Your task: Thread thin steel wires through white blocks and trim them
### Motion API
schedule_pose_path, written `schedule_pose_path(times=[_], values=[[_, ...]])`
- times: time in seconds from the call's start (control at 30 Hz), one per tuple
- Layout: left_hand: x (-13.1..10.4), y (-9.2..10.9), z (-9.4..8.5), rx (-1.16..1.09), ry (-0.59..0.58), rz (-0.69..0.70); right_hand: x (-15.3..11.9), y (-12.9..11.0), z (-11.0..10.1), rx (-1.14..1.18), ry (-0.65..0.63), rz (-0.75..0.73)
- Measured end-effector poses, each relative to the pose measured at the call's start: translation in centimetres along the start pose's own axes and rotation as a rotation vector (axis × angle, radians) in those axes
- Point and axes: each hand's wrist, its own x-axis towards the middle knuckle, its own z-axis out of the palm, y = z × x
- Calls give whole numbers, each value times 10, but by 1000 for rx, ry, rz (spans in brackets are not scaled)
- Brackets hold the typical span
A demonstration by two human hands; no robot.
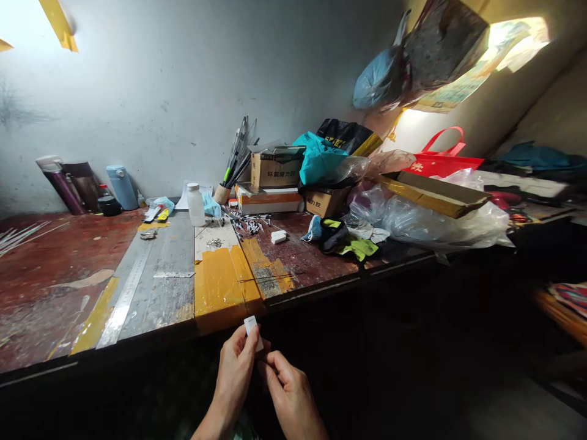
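My left hand [235, 365] grips a small white rectangular block [254, 333] between thumb and fingers, just in front of the bench edge. The block is tilted, its top pointing up and away. My right hand [293, 391] is closed in a pinch by the block's lower end; what its fingertips hold, if anything, is hidden. On the bench beyond lie similar white blocks [278, 236]. Thin dark rods [268, 278] rest near the front edge, right of the yellow-taped board [215, 284]. Small black and white pieces [252, 225] are scattered farther back.
A steel ruler [128, 293] and a short metal strip [174, 275] lie on the grey board at left. Behind stand a white bottle [195, 205], flasks [121, 186] and cardboard boxes [276, 170]. Gloves [342, 238] and plastic bags [422, 217] crowd the right side.
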Motion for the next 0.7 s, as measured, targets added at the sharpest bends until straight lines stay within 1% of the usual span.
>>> schedule_pose_path(times=[0.17, 0.23, 0.33, 0.4, 0.53, 0.7], values=[[3, 3, -1, -16, 11, -11, 4, -3, -1, 112, -92, 75], [3, 1, -1, -5, 12, 6, 6, -3, 0, 135, -75, 62], [0, -2, -1, 14, 0, 23, 5, -3, 0, 96, -24, 28], [-3, -2, -2, 21, -14, 14, 1, -3, -1, 59, -21, 31], [-12, 5, -4, 25, -2, 19, -12, -1, -3, 77, -74, 60], [-20, 15, -13, -10, 48, 37, -27, 6, 6, 86, -71, 78]])
